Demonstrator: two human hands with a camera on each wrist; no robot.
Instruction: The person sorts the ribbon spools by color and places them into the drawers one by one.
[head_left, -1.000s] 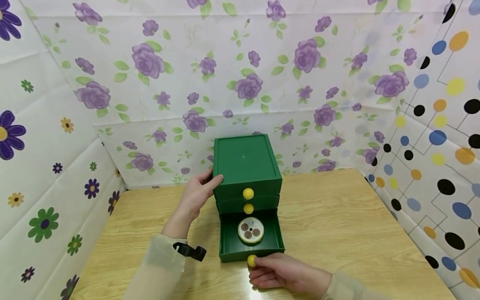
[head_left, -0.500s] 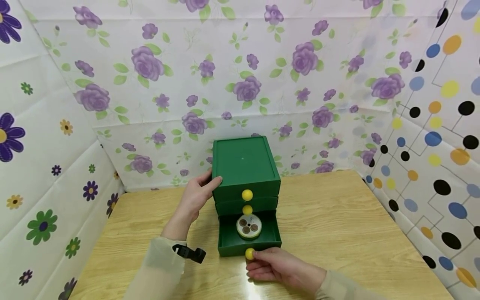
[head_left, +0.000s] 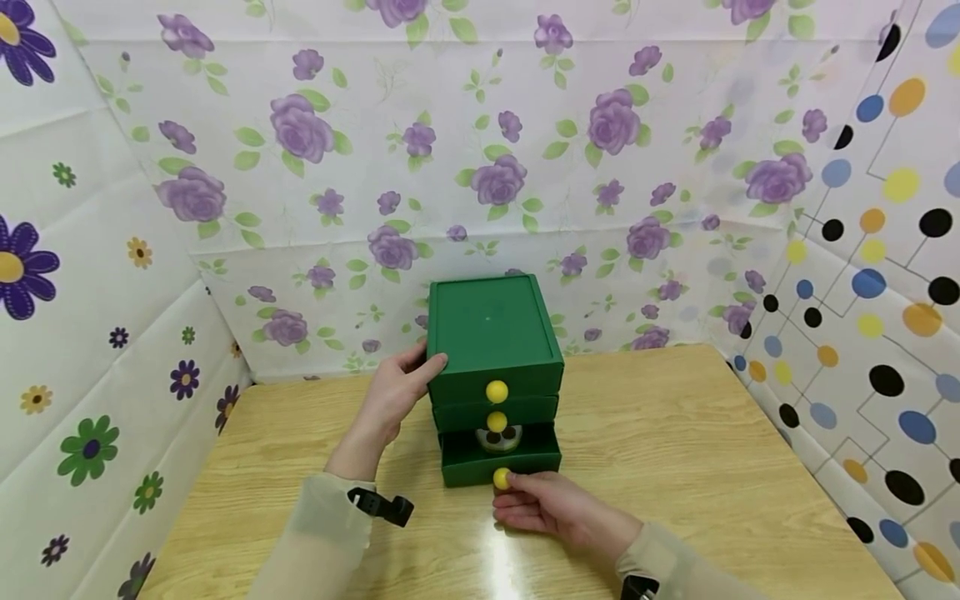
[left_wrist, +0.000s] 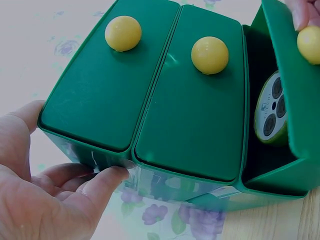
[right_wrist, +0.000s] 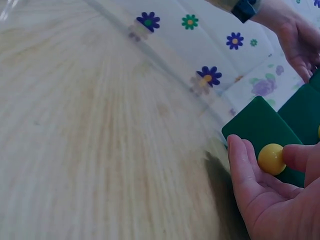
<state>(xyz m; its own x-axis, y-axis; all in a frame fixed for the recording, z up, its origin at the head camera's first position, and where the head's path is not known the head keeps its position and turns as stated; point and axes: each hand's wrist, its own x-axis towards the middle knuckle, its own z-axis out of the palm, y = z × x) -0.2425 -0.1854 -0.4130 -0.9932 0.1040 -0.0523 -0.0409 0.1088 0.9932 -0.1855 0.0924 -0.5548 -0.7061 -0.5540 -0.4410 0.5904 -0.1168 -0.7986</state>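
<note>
A green drawer cabinet [head_left: 491, 325] stands on the table, each of its three drawers bearing a round yellow knob. My left hand [head_left: 397, 387] holds its left side, thumb at the top front edge and fingers against the side wall. At the bottom drawer [head_left: 536, 461], which is partly pulled out, my right hand [head_left: 558, 508] pinches the yellow knob [head_left: 502, 478] between thumb and forefinger. Inside that drawer lies a round white-faced object [left_wrist: 270, 110] with a green rim and dark discs on its face. In the head view the upper drawers partly hide it.
The wood-grain table [head_left: 660, 433] extends on both sides of the cabinet. Behind it hangs a purple-flowered sheet [head_left: 495, 179]. Patterned sheets close off the left and right sides. A dark strap [head_left: 378, 504] sits on the left wrist.
The right hand has pushed the bottom drawer inward, away from me, by its knob. More of the round object is now covered. The left hand stays on the cabinet.
</note>
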